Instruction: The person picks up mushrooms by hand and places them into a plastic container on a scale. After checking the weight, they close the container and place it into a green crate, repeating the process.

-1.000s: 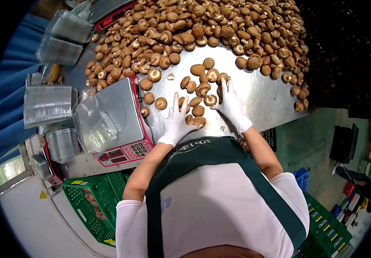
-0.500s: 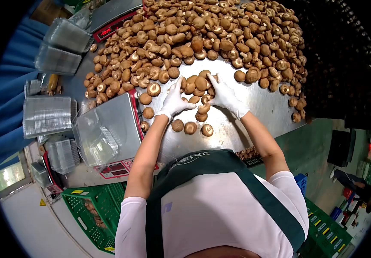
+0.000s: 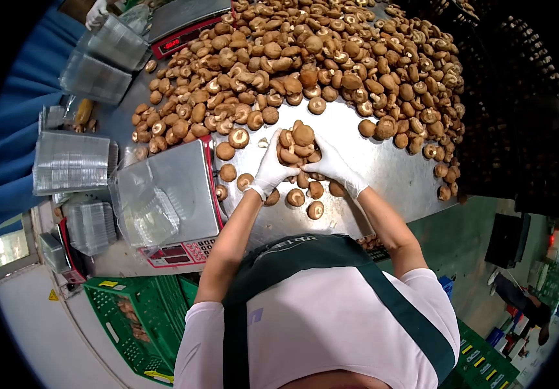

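Observation:
My gloved left hand [image 3: 271, 171] and gloved right hand [image 3: 336, 167] curve around a small heap of shiitake mushrooms [image 3: 302, 136], pressing it together from both sides on the metal table [image 3: 396, 172]. The thumbs come close to each other at the near side of the heap. Several loose shiitake [image 3: 315, 209] lie just below my hands, some caps up, one showing its pale stem. To the left of my left hand, more single mushrooms [image 3: 225, 151] sit along the edge of a scale [image 3: 198, 175].
A large pile of shiitake [image 3: 344, 58] covers the far side. A clear plastic tray [image 3: 146, 217] rests on the near scale; stacked trays [image 3: 72, 162] stand left. Another scale [image 3: 188, 23] is behind, near another person's gloved hand [image 3: 96, 14]. A green crate [image 3: 137, 324] sits below left.
My hands have drawn together and nearer to me, squeezing the spread mushrooms into a tighter heap. Loose mushrooms near my wrists have shifted. Another person's gloved hand has appeared at the upper left.

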A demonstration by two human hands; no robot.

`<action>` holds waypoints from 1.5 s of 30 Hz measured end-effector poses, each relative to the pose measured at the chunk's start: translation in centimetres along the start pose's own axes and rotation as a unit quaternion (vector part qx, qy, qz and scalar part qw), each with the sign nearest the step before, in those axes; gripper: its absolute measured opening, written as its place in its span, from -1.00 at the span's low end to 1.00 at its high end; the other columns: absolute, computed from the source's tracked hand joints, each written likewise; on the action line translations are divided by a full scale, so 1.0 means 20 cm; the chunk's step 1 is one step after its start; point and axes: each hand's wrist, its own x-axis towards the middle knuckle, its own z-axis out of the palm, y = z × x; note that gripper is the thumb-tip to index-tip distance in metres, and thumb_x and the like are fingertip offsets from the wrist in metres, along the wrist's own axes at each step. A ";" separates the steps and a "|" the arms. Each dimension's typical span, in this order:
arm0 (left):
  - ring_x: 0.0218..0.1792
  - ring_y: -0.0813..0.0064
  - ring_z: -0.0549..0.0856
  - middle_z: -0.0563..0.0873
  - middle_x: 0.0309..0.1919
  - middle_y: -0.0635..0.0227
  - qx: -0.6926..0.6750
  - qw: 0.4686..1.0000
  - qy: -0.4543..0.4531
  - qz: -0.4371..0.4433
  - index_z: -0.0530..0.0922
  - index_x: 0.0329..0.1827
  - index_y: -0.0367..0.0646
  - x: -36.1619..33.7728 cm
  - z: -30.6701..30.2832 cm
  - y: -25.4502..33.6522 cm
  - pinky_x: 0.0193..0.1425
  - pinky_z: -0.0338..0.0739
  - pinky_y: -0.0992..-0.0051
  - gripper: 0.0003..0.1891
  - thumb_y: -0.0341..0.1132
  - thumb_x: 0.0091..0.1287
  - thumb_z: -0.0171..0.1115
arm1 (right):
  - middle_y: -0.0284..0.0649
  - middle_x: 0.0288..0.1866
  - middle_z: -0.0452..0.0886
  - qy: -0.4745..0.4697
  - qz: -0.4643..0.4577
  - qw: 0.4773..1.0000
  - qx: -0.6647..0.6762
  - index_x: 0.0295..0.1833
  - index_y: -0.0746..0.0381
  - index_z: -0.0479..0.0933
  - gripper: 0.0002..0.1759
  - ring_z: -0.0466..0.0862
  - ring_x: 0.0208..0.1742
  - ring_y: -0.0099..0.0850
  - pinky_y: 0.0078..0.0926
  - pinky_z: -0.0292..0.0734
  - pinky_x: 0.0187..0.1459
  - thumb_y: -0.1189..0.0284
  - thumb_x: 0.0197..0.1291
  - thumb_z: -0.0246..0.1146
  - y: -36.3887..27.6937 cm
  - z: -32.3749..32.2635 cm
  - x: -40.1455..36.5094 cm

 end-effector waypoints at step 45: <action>0.12 0.24 0.59 0.59 0.10 0.11 0.417 0.894 0.055 0.154 0.51 0.15 -0.22 -0.95 -0.64 0.60 0.23 0.44 0.38 -0.53 -0.39 0.13 0.33 | 0.02 0.43 0.17 0.088 0.142 0.836 -0.523 0.37 0.00 0.24 -0.05 0.35 0.29 0.04 -0.04 0.32 0.24 0.14 -0.20 0.48 -0.17 0.39 -0.56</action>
